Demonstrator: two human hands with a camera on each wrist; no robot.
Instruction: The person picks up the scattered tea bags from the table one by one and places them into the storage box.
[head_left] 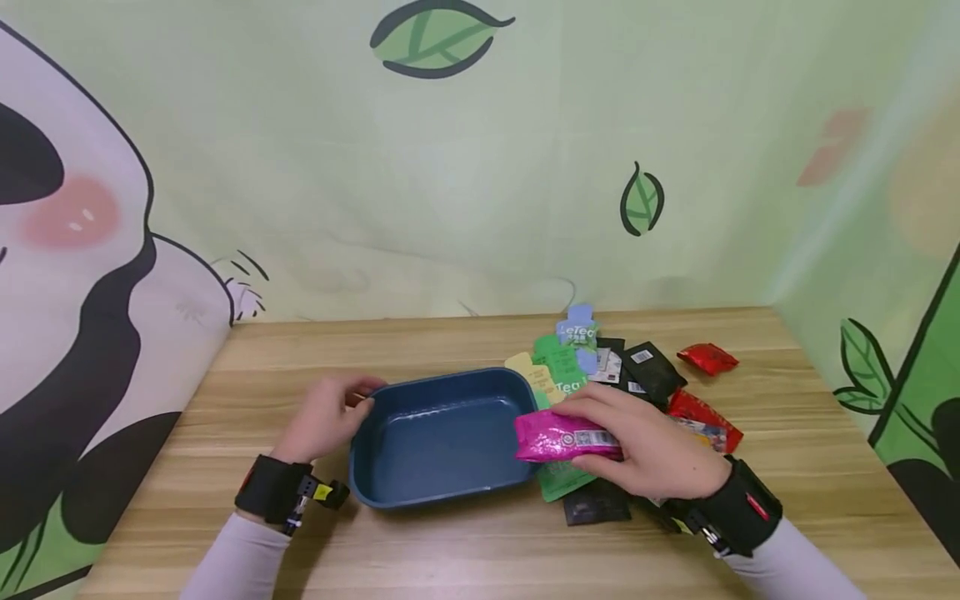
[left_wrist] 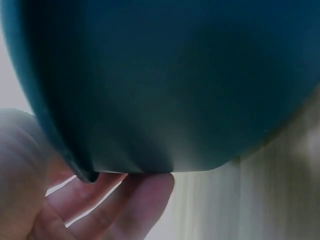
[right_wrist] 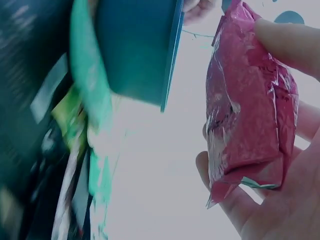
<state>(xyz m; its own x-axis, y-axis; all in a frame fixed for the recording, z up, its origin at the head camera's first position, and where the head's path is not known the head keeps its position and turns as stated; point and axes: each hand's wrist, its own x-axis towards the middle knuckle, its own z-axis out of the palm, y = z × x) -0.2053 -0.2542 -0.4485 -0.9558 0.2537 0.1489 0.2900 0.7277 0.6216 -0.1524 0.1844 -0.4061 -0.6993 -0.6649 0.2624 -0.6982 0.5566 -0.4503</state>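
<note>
A dark blue rectangular plastic basin sits on the table. At its far left corner, my left hand holds the rim; in the left wrist view its fingers lie against the basin's outer wall. My right hand grips a shiny magenta snack packet between thumb and fingers, over the basin's right end. In the right wrist view the crinkled packet hangs beside the basin's wall.
Right of the basin lies a pile of packets: a green pouch, a blue one, a yellow one, black sachets and a red packet. Another red packet lies apart. A printed cloth stands behind the table.
</note>
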